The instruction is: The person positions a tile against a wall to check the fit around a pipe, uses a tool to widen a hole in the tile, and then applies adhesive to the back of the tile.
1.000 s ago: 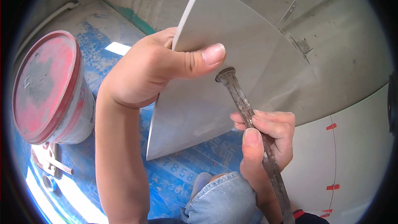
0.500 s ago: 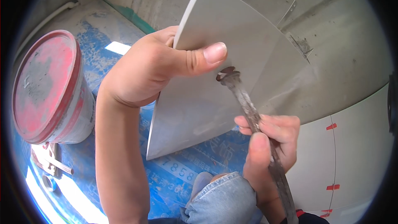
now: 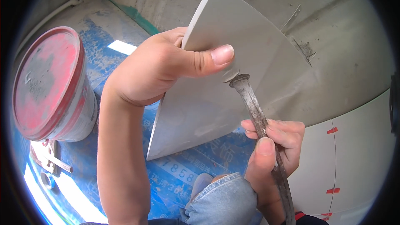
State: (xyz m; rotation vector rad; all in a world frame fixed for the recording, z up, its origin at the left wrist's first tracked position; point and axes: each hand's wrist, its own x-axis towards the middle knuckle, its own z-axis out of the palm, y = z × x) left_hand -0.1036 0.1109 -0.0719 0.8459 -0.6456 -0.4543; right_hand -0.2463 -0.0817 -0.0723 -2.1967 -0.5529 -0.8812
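My left hand (image 3: 162, 68) grips a grey tile (image 3: 237, 46) by its left edge, thumb pressed across the face, holding it upright and tilted. My right hand (image 3: 271, 150) is closed around a long rusty metal spike (image 3: 258, 121) with a flat round head. The spike's head rests against the tile's face just below my left thumb. A small pale mark shows on the tile beside the head.
A white bucket with a red lid (image 3: 46, 83) stands at the left on blue sheeting (image 3: 183, 171). A denim-clad knee (image 3: 221, 202) is at the bottom. White wall tiles with red spacers (image 3: 333, 131) lie to the right below bare grey cement wall (image 3: 346, 62).
The spike's head has shifted slightly along the tile's face and my right hand has slid a little lower on the shaft. My left hand keeps the tile still.
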